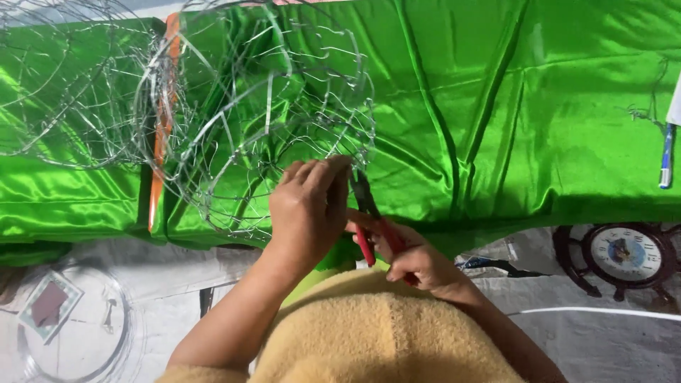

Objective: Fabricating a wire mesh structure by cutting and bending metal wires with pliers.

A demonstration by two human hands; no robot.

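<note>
A round frame of thin silver wire (262,113) lies on shiny green cloth (511,106). My left hand (306,206) pinches the frame's near rim with its fingertips. My right hand (418,262) grips red-handled pliers (372,220), whose dark jaws point up at the wire right beside my left fingers. Both sleeves are of tan fleece.
A second wire frame (64,92) lies at the far left. An orange strip (162,128) runs between the two frames. A pen (665,156) lies at the right edge. A ship's-wheel clock (624,255) sits at the lower right, a clear round lid (71,319) at the lower left.
</note>
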